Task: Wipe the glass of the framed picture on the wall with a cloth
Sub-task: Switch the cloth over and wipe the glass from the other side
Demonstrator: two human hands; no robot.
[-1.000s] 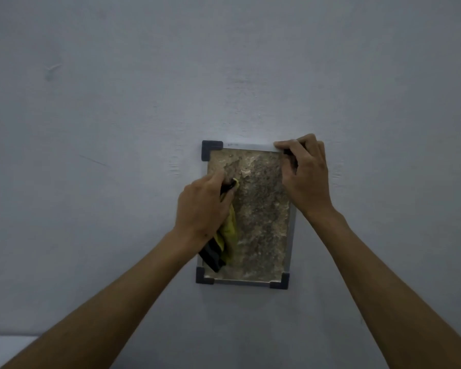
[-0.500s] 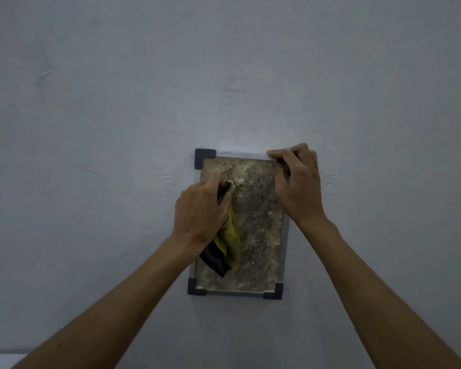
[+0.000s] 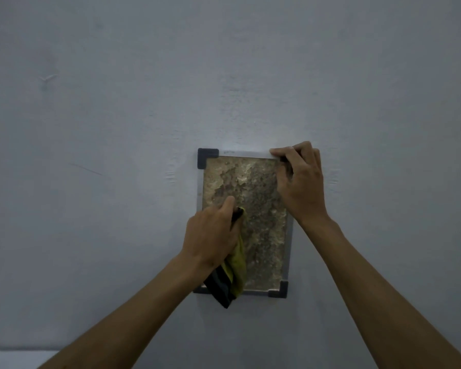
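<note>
A small framed picture (image 3: 261, 209) with a grey frame, dark corner pieces and a mottled brown image hangs on the wall. My left hand (image 3: 210, 235) grips a yellow and black cloth (image 3: 230, 275) and presses it against the glass at the lower left. The cloth's loose end hangs past the frame's bottom edge and hides the bottom left corner. My right hand (image 3: 301, 182) grips the frame's top right corner, fingers curled over the top edge, covering that corner.
A plain pale grey wall (image 3: 117, 129) surrounds the picture, with a few faint scuff marks. A lighter strip (image 3: 16, 358) shows at the bottom left edge of the view.
My left hand has slid down the glass with the cloth, from the upper left toward the lower left. My right hand stays on the top right corner.
</note>
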